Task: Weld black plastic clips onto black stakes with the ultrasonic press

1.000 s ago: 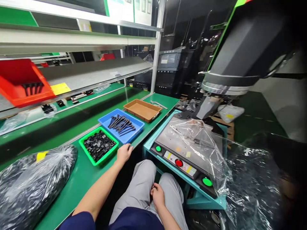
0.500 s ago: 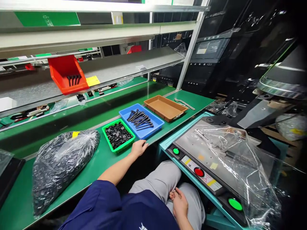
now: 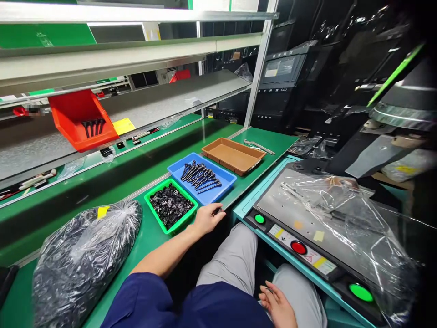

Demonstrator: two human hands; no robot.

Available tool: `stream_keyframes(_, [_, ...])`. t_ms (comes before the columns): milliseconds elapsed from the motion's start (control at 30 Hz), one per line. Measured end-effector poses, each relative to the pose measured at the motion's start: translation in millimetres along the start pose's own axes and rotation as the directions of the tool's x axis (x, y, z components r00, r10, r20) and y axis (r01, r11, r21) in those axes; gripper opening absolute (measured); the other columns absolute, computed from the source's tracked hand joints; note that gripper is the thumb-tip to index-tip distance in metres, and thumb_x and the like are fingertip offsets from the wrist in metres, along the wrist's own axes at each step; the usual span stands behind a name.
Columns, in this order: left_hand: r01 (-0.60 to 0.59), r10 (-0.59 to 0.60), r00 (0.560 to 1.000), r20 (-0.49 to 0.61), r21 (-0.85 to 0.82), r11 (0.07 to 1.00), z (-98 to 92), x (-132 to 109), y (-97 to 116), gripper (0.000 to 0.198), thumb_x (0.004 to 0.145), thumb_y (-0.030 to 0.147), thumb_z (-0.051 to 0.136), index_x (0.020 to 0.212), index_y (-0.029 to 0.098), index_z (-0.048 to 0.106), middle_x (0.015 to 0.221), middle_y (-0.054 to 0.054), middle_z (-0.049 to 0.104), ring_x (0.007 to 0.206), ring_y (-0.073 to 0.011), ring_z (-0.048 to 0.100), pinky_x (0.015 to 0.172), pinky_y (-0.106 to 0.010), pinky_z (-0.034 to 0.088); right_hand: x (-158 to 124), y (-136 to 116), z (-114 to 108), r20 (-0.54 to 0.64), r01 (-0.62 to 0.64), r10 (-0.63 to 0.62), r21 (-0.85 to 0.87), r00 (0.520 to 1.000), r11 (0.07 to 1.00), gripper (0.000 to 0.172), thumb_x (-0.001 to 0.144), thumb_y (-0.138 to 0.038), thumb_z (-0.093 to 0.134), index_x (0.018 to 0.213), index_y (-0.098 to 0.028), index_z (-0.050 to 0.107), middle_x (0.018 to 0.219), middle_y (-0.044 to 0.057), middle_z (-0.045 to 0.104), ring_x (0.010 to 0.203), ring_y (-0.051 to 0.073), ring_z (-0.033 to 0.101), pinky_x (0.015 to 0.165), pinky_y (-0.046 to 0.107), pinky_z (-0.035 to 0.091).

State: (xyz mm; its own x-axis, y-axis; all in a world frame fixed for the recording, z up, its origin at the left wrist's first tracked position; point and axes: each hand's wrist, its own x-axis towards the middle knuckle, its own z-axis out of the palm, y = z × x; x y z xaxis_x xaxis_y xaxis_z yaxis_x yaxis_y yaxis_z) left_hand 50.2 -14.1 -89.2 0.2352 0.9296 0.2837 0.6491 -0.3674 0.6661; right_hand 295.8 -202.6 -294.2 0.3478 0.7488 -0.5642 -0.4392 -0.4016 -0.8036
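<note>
My left hand (image 3: 207, 217) rests on the green bench edge beside the green tray (image 3: 153, 212) of small black parts, fingers curled on a small dark piece (image 3: 217, 211). Just behind it the blue tray (image 3: 225, 180) holds several long black pins (image 3: 201, 176). My right hand (image 3: 278, 306) lies low by my lap, fingers loosely curled; whether it holds anything I cannot make out.
An empty brown tray (image 3: 233, 156) and a metal tool (image 3: 258, 146) lie further along the bench. A plastic bag of black parts (image 3: 79, 256) sits at left. A press machine with green buttons (image 3: 360, 292), a red button (image 3: 298, 247) and a plastic sheet (image 3: 327, 200) stands at right. A red bin (image 3: 81, 117) sits on the shelf.
My left hand slid right along the bench edge and closed on a small dark piece. My right hand dropped lower off my lap. The view shifted slightly.
</note>
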Motion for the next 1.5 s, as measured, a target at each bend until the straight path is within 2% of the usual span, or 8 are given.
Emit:
stream_keyframes(233, [0.046, -0.1, 0.983, 0.154, 0.323, 0.945, -57.7, 92, -9, 0.029, 0.082, 0.023, 0.062, 0.11, 0.018, 0.069, 0.107, -0.008, 0.072, 0.099, -0.0224, 0.065, 0.088, -0.031, 0.049, -4, -6, 25, 0.08, -0.057, 0.064, -0.091, 0.995, 0.994, 0.053, 0.041, -0.044, 0.078, 0.083, -0.017, 0.06, 0.064, 0.005, 0.066, 0.048, 0.016, 0.057, 0.042, 0.025, 0.041])
stream_keyframes(400, [0.045, -0.146, 0.964, 0.224, 0.403, 0.914, -45.6, 134, -39, 0.027, 0.08, 0.019, 0.065, 0.106, 0.018, 0.071, 0.105, -0.011, 0.073, 0.101, -0.0246, 0.065, 0.089, -0.033, 0.048, -11, -38, 26, 0.104, -0.04, 0.056, -0.147, 0.993, 0.988, 0.054, 0.046, -0.05, 0.076, 0.085, -0.016, 0.063, 0.06, 0.004, 0.063, 0.044, 0.013, 0.051, 0.038, 0.022, 0.035])
stream_keyframes(600, [0.029, -0.191, 0.94, 0.281, 0.493, 0.87, -27.1, 148, -53, 0.033, 0.076, 0.018, 0.068, 0.109, 0.019, 0.069, 0.108, -0.012, 0.071, 0.103, -0.0266, 0.065, 0.089, -0.035, 0.048, -12, -93, 32, 0.111, 0.029, -0.014, -0.136, 0.994, 0.99, 0.06, 0.054, -0.054, 0.076, 0.098, -0.015, 0.064, 0.066, 0.002, 0.062, 0.051, 0.014, 0.052, 0.043, 0.025, 0.04])
stream_keyframes(800, [0.054, -0.195, 0.958, 0.208, 0.541, 0.839, -65.1, 135, -48, 0.039, 0.084, 0.024, 0.059, 0.123, 0.02, 0.062, 0.124, -0.01, 0.064, 0.108, -0.0237, 0.061, 0.096, -0.033, 0.045, -18, -110, 32, 0.191, -0.043, 0.076, -0.17, 0.979, 0.984, 0.074, 0.054, -0.054, 0.078, 0.115, -0.015, 0.06, 0.076, 0.005, 0.065, 0.059, 0.017, 0.055, 0.051, 0.029, 0.046])
stream_keyframes(1033, [0.349, -0.44, 0.898, 0.009, 0.595, 0.724, -148.4, 43, -48, 0.029, 0.084, 0.027, 0.058, 0.109, 0.021, 0.069, 0.106, -0.006, 0.072, 0.098, -0.0238, 0.064, 0.087, -0.032, 0.048, -14, -105, 36, 0.227, -0.108, 0.156, -0.209, 0.961, 0.972, 0.062, 0.052, -0.052, 0.08, 0.102, -0.02, 0.061, 0.076, 0.006, 0.065, 0.058, 0.019, 0.056, 0.05, 0.03, 0.047])
stream_keyframes(1200, [0.331, -0.428, 0.896, 0.122, 0.46, 0.824, -134.0, -1, -64, 0.043, 0.079, 0.025, 0.064, 0.121, 0.021, 0.063, 0.126, -0.007, 0.062, 0.095, -0.0202, 0.064, 0.086, -0.031, 0.05, -5, -104, 43, 0.273, -0.129, 0.21, -0.285, 0.939, 0.95, 0.059, 0.05, -0.052, 0.079, 0.095, -0.018, 0.062, 0.065, 0.003, 0.061, 0.054, 0.018, 0.055, 0.047, 0.028, 0.044])
stream_keyframes(1300, [0.311, -0.387, 0.918, 0.089, 0.446, 0.839, -115.8, 2, -75, 0.043, 0.082, 0.02, 0.058, 0.125, 0.019, 0.06, 0.133, -0.009, 0.056, 0.098, -0.0194, 0.064, 0.09, -0.031, 0.049, -3, -110, 47, 0.311, -0.114, 0.208, -0.296, 0.927, 0.949, 0.061, 0.052, -0.052, 0.079, 0.098, -0.015, 0.064, 0.064, 0.003, 0.06, 0.054, 0.017, 0.053, 0.047, 0.028, 0.043])
stream_keyframes(1500, [0.319, -0.405, 0.914, 0.002, 0.614, 0.722, -109.4, 26, -81, 0.023, 0.084, 0.021, 0.056, 0.103, 0.018, 0.069, 0.108, -0.01, 0.069, 0.102, -0.026, 0.063, 0.09, -0.036, 0.049, -2, -114, 45, 0.281, -0.086, 0.143, -0.207, 0.949, 0.975, 0.061, 0.051, -0.052, 0.08, 0.099, -0.015, 0.067, 0.065, 0.004, 0.061, 0.054, 0.017, 0.054, 0.047, 0.027, 0.044])
